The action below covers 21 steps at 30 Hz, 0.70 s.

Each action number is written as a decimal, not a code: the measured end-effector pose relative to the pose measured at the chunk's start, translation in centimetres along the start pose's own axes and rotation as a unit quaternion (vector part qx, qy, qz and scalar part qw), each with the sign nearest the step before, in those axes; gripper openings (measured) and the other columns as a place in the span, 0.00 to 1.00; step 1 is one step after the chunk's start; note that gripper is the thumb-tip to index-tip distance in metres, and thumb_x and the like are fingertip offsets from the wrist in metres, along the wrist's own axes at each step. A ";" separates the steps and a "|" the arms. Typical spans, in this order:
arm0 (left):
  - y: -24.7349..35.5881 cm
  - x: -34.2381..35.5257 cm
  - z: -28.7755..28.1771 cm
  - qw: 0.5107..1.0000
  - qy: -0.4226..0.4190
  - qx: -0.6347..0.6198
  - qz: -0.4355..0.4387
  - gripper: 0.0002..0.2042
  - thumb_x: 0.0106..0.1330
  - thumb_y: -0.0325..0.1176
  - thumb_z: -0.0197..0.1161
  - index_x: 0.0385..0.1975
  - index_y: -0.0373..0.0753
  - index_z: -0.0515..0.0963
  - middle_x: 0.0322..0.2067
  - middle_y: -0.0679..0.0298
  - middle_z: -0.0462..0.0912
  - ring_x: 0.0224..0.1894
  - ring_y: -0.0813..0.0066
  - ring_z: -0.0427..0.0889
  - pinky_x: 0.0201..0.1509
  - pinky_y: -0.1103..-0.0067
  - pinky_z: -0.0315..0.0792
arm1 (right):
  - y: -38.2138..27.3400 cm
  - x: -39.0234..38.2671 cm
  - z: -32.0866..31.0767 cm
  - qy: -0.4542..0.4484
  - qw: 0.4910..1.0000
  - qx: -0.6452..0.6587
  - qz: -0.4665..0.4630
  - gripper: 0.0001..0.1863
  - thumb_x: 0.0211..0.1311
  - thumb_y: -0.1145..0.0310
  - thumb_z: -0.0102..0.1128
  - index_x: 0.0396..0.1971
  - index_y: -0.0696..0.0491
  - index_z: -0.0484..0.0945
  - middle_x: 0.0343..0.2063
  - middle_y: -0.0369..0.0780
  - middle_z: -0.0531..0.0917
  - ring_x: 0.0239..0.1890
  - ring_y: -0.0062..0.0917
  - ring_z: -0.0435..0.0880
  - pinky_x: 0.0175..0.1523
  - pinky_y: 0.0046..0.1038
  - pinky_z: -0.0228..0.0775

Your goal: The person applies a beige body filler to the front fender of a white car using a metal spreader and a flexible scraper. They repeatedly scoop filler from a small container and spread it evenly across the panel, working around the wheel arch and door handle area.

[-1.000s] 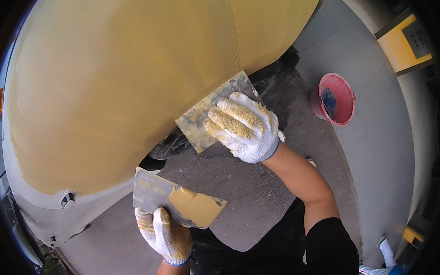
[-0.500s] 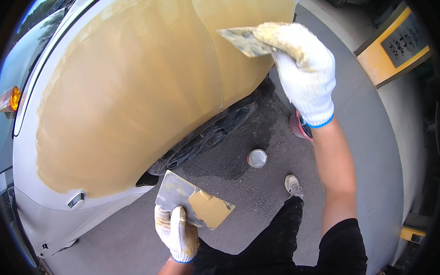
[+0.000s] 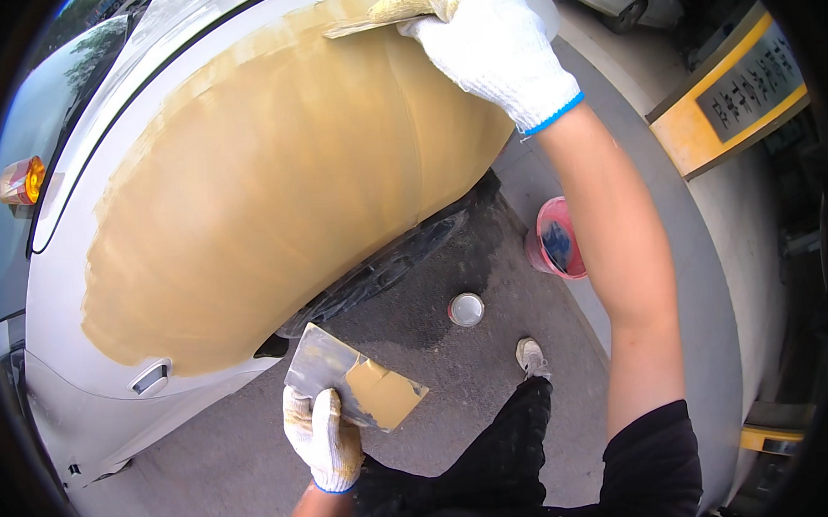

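My right hand [image 3: 494,55], in a white knit glove stained tan at the fingers, is closed on a putty knife [image 3: 356,27]. Seen nearly edge-on, the blade lies at the upper part of the car fender, which is coated in tan body filler [image 3: 266,191]; whether it touches cannot be told. Low in the view, my left hand [image 3: 322,444], also gloved, grips a flat metal plate [image 3: 322,357] between thumb and fingers. A patch of tan filler [image 3: 382,394] covers the plate's right half.
Below the fender sits the dark wheel [image 3: 378,269]. An open tin [image 3: 466,309] and a pink bucket [image 3: 534,245] stand on the ground. An orange-topped container [image 3: 26,181] rests by the windshield. At right is a yellow-framed sign [image 3: 692,121]; a white car [image 3: 642,0] stands beyond.
My right hand has moved up and left with the putty knife, onto the upper fender area, and the blade has turned edge-on. My left hand still holds the plate in nearly the same place.
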<state>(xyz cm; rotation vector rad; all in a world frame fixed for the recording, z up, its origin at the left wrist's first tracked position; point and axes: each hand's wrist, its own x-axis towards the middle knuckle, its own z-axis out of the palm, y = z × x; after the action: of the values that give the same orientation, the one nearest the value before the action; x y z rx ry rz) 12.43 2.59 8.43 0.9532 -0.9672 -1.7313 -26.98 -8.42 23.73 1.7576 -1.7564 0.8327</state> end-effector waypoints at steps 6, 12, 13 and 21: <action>-0.6 0.5 -0.1 0.999 0.001 -0.033 -0.019 0.19 0.73 0.25 0.64 0.62 0.31 0.73 0.55 0.57 0.84 0.55 0.69 0.84 0.64 0.70 0.76 | -3.8 -3.9 -0.7 0.032 0.997 0.070 -0.015 0.14 0.58 0.79 0.63 0.42 0.51 0.90 0.39 0.44 0.90 0.42 0.40 0.89 0.51 0.35 0.82; -1.1 0.8 -0.2 1.000 -0.008 -0.014 -0.018 0.20 0.73 0.26 0.64 0.63 0.31 0.73 0.55 0.56 0.84 0.55 0.68 0.84 0.62 0.70 0.77 | -6.0 -8.7 0.5 0.054 0.996 0.056 -0.030 0.20 0.49 0.82 0.63 0.40 0.45 0.91 0.40 0.39 0.91 0.46 0.37 0.90 0.53 0.38 0.83; -1.2 0.8 -0.1 1.000 -0.006 -0.005 -0.018 0.21 0.73 0.27 0.64 0.64 0.32 0.72 0.55 0.56 0.84 0.54 0.68 0.84 0.61 0.70 0.78 | -6.2 -9.5 0.9 0.075 0.995 0.057 -0.030 0.18 0.48 0.79 0.65 0.39 0.45 0.91 0.39 0.38 0.91 0.44 0.36 0.90 0.51 0.37 0.82; -1.9 1.1 -0.5 1.000 -0.003 0.003 -0.015 0.22 0.75 0.27 0.63 0.67 0.33 0.70 0.56 0.56 0.84 0.54 0.65 0.85 0.60 0.69 0.79 | -8.9 -16.3 3.4 0.059 0.995 0.071 0.035 0.21 0.49 0.76 0.66 0.45 0.43 0.92 0.47 0.35 0.91 0.54 0.36 0.88 0.59 0.42 0.81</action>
<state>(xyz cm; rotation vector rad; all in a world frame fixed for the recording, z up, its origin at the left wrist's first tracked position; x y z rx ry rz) 11.97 2.00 6.34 0.9716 -0.9667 -1.7584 -17.48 0.49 10.07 1.7063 -1.7270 1.0928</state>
